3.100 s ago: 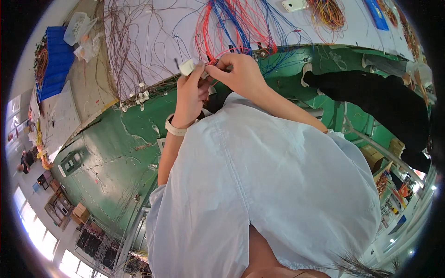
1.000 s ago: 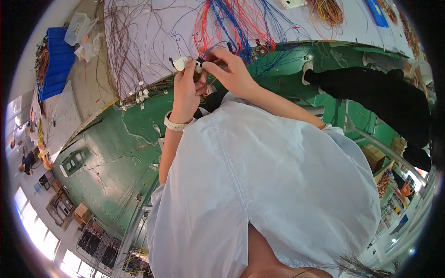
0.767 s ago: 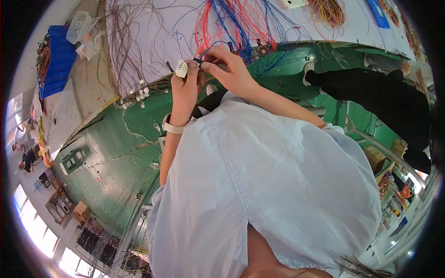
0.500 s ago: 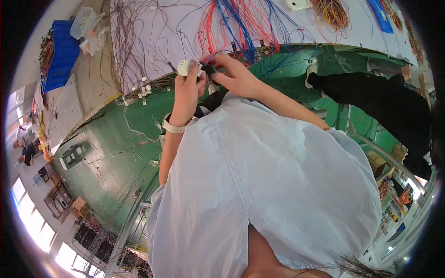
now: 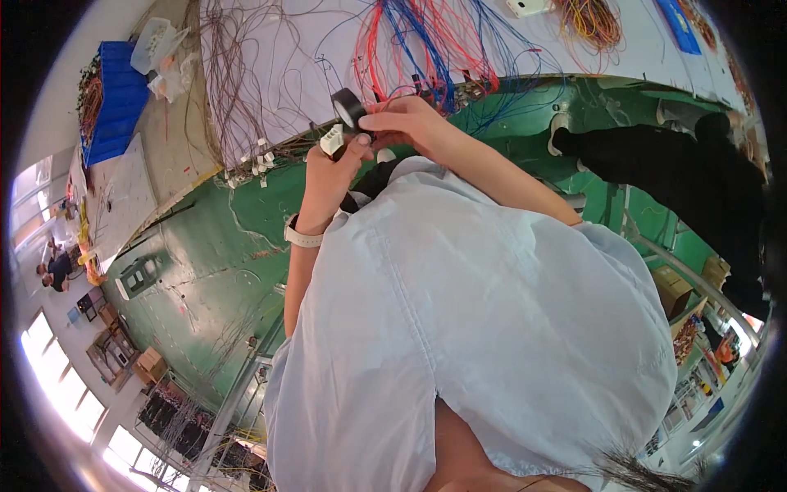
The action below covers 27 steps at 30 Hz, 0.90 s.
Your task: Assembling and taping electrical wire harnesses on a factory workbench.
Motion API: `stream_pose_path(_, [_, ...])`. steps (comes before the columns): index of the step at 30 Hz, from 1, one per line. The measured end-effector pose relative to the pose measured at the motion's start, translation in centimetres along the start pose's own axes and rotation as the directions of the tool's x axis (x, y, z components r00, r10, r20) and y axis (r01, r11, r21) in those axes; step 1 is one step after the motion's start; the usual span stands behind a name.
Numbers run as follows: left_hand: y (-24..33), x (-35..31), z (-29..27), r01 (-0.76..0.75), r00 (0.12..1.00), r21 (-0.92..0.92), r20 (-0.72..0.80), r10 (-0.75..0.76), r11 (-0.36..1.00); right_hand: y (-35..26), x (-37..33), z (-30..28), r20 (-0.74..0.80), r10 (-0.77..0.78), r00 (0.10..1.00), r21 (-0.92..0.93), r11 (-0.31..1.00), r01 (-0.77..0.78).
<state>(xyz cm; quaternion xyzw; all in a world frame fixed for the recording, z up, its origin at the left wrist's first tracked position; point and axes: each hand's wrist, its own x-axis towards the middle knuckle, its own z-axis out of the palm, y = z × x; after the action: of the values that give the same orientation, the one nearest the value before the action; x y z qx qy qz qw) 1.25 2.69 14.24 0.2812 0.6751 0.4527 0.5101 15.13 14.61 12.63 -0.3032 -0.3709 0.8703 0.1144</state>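
My left hand (image 5: 332,176), with a pale watch on its wrist, is closed on a white plastic connector (image 5: 332,140). A dark wire end sticks out beside the connector. In my right hand (image 5: 410,125) is a roll of black tape (image 5: 349,109), gripped near its edge by bent fingers. The roll stands tilted just above the connector, and the fingertips of both hands nearly meet beneath it. Whether a strip of tape runs between them I cannot tell. Red wires (image 5: 366,49) and blue wires (image 5: 422,49) lie spread on the white table (image 5: 316,33) beyond my hands.
Brown wires (image 5: 234,74) end in white connectors (image 5: 261,160) at the table's near edge. A blue bin (image 5: 123,102) and a clear plastic container (image 5: 150,45) stand at the far left. Yellow-brown wires (image 5: 592,29) lie far right. A person in black (image 5: 656,160) is at the right.
The black tape roll has come up and turned to show its round face. My right hand has shifted its hold on it, and the white connector has tilted and dropped slightly.
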Motion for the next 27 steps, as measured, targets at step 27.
stream_pose_path(27, [-0.8, 0.5, 1.2, -0.376, 0.822, 0.615, -0.125, 0.556, 0.693, -2.5, -1.9, -1.1, 0.221, -0.017, 0.975, -0.112, 0.993, 0.042])
